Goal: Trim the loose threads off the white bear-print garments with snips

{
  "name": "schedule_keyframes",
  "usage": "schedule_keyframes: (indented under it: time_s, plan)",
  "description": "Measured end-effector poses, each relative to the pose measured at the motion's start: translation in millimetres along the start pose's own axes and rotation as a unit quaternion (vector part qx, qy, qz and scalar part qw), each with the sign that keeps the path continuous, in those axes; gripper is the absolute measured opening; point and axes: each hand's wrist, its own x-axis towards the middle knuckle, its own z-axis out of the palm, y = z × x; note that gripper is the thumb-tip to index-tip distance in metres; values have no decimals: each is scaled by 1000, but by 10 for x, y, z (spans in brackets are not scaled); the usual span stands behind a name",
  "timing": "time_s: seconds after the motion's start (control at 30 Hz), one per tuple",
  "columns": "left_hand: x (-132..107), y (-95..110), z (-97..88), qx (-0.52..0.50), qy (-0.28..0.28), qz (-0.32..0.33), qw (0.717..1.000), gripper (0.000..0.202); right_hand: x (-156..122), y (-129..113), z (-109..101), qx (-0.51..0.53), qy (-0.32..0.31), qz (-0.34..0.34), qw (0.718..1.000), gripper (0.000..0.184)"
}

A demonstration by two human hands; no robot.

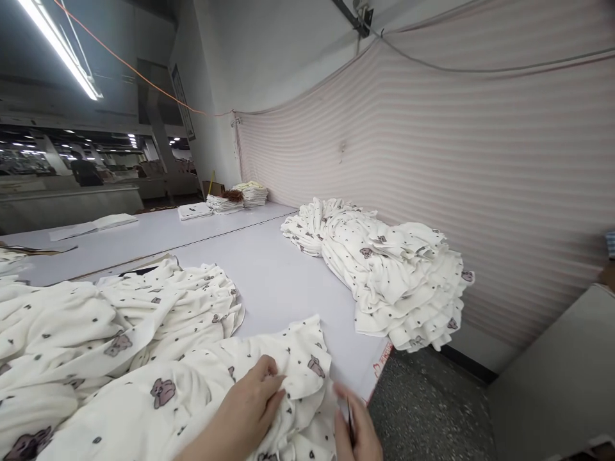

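Observation:
White fabric with brown bear prints and small dark dots [192, 371] lies heaped across the near table. My left hand [250, 403] pinches a bit of this fabric close to its right edge, thumb and fingers pressed together. Just to the right, past the fabric's edge, is my right hand [356, 426], partly blurred. Its fingers are closed around a small, slender dark tool [350, 416], whose exact kind is hard to make out.
A bundled pile of the same printed fabric [394, 269] overhangs the table's right edge. Folded white stacks [225, 203] stand at the back, and a flat white piece [96, 224] lies at far left. Striped cloth [432, 141] covers the wall behind the table [283, 282].

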Motion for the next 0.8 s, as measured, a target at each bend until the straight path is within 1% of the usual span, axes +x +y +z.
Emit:
schedule_keyframes:
  time_s: [0.03,0.07,0.1,0.17,0.2,0.23,0.3,0.33,0.4,0.43,0.47,0.53,0.57,0.63,0.67,0.73,0.77,0.8]
  plan:
    - [-56,-12,-33,-17,22,16,1000,35,120,0,3,1,5,-1,1000,37]
    - [-100,-28,-58,-34,50,35,998,33,235,-15,19,8,-7,2,1000,42]
    - [-135,-48,-73,-53,83,56,994,30,334,-45,43,25,-29,5,999,43]
    - [-185,-91,-93,-106,141,88,980,25,454,-148,104,68,-86,7,994,33]
    - [-208,-109,-107,-149,152,94,972,22,468,-216,132,89,-107,4,990,26]
    - [-231,-119,-129,-199,145,91,965,20,454,-291,156,104,-119,3,987,21]
    - [-287,-111,-197,-270,90,67,956,17,371,-447,187,121,-126,12,984,16]
    - [-319,-93,-237,-275,61,58,958,14,320,-521,197,128,-127,18,983,12]
    - [-383,-38,-307,-227,20,48,973,11,238,-650,218,133,-127,26,983,4]
    - [-410,-11,-329,-195,15,44,980,15,215,-702,233,127,-126,26,984,4]
    - [-432,11,-341,-174,18,38,984,19,204,-746,252,115,-124,22,985,7]
    - [-459,24,-341,-187,34,14,982,21,204,-820,300,73,-111,8,991,14]
    - [-466,13,-337,-216,47,1,975,25,205,-852,325,45,-99,-3,994,15]
    - [-477,-38,-335,-293,67,-22,954,32,178,-913,367,-10,-53,-49,997,10]
    - [-484,-71,-339,-329,74,-34,941,32,144,-941,383,-32,-23,-77,996,6]
    - [-510,-130,-355,-390,82,-56,915,33,40,-989,413,-48,24,-138,989,8]
    - [-528,-151,-363,-418,80,-70,902,32,-21,-1008,432,-40,30,-168,984,10]
    - [-550,-163,-370,-445,80,-83,888,32,-81,-1023,456,-24,20,-196,980,11]
